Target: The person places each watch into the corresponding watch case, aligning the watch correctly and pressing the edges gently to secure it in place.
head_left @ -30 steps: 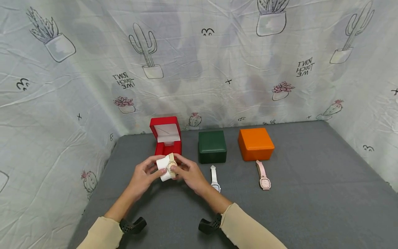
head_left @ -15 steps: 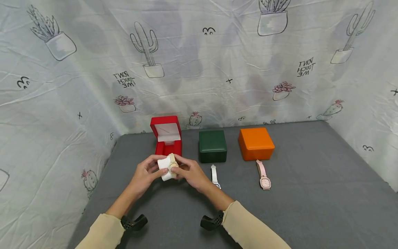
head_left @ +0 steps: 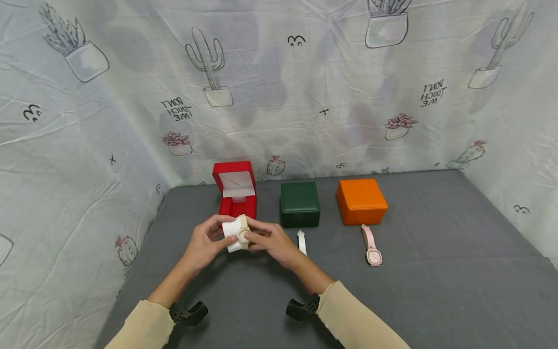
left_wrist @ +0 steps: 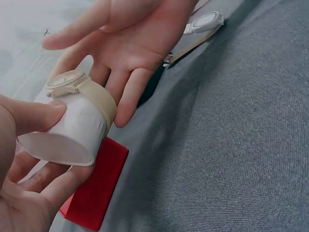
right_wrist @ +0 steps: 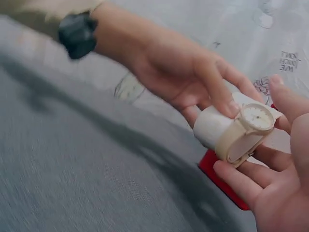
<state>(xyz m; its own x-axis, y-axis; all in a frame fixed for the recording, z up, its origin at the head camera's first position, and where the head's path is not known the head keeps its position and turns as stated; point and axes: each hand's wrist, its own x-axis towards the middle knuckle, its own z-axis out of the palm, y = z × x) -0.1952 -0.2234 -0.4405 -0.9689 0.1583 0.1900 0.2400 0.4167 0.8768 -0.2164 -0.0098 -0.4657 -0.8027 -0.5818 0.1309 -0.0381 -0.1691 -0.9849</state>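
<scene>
A cream wristwatch (head_left: 243, 234) wraps around a white cushion (head_left: 231, 228), held above the table in front of the red box (head_left: 237, 207). My left hand (head_left: 202, 245) grips the cushion by one end, thumb on top and fingers underneath. On the watch's side, my right hand (head_left: 275, 240) touches the strap with its fingers. The wrist views show the right thumb (right_wrist: 285, 99) raised off the watch. The strap (left_wrist: 99, 102) circles the cushion with its dial (right_wrist: 257, 117) facing up. The red box stands with its lid up.
A green box (head_left: 300, 204) and an orange box (head_left: 362, 201), both with lids down, stand right of the red one. A pink watch (head_left: 373, 256) lies before the orange box. My right arm partly covers a white watch (head_left: 302, 241). A patterned curtain (head_left: 324, 135) hangs behind.
Both hands keep the watch and cushion in nearly the same place. The right forearm has shifted slightly and now hides the white watch's dial. The view has drifted a little.
</scene>
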